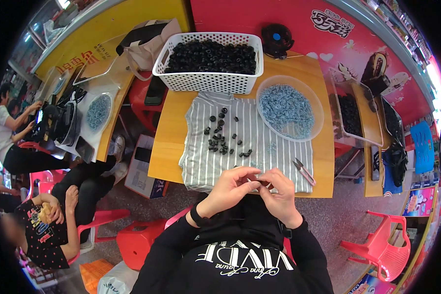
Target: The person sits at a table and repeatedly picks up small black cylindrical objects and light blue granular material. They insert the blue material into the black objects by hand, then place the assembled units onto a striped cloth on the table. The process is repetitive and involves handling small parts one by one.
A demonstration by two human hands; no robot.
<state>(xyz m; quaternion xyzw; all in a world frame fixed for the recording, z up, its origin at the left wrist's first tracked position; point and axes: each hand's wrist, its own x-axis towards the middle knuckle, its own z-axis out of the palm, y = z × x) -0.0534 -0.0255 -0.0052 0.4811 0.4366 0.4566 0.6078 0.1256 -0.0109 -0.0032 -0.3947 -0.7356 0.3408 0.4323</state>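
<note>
- A small part, largely hidden, is pinched between the fingertips of the left hand [230, 186] and the right hand [279, 193], both closed on it, above the near edge of the striped cloth [259, 132].
- Progress is judged early: the white basket [208, 81] is heaped with black rings, about 20 loose black rings [223, 137] lie on the cloth, and the clear bowl [318, 115] holds many blue pieces.
- The part's pointing and long axis cannot be told.
- Small snips [304, 170] lie unused on the surface [169, 142].

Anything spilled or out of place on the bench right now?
Nothing stands out. The black pieces lie loose on the striped cloth, the snips rest at its right edge, and the basket and bowl sit upright.
</note>
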